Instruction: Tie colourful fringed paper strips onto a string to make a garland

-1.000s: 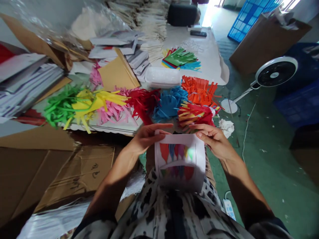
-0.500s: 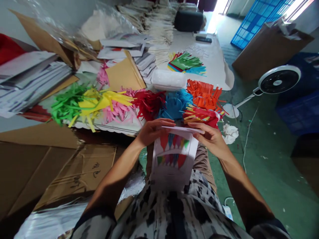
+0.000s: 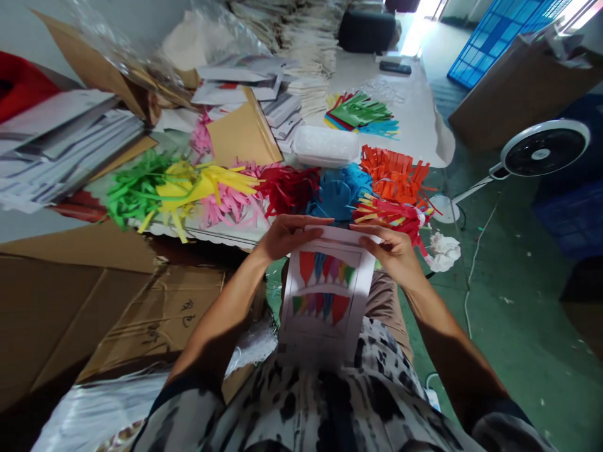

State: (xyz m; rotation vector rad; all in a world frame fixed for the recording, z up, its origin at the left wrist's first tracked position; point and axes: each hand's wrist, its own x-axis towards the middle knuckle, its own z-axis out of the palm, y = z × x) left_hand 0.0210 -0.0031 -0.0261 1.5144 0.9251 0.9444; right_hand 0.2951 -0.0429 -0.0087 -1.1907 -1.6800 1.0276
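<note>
A white paper sheet (image 3: 325,333) printed with colourful tassel pictures hangs in front of my torso, its top edge folded over into a narrow band. My left hand (image 3: 289,238) pinches the left end of that band between thumb and fingers. At the other end my right hand (image 3: 389,248) grips it the same way. Just beyond my fingers, on the table edge, lie a blue paper tassel bundle (image 3: 338,193) and a red-and-yellow bundle (image 3: 391,213). Farther left are dark red (image 3: 287,188), pink, yellow (image 3: 188,188) and green fringes (image 3: 134,188).
Orange fringe (image 3: 396,172) and a clear plastic tray (image 3: 326,145) lie behind the blue bundle. Stacks of printed sheets (image 3: 70,144) and a brown envelope (image 3: 242,135) cover the table's left. A white fan (image 3: 541,150) stands right; cardboard (image 3: 179,314) lies lower left.
The folded top band, seen nearly edge-on before, now faces me more flatly. Both hands keep hold of the sheet. The whole scene has shifted slightly to the right in view.
</note>
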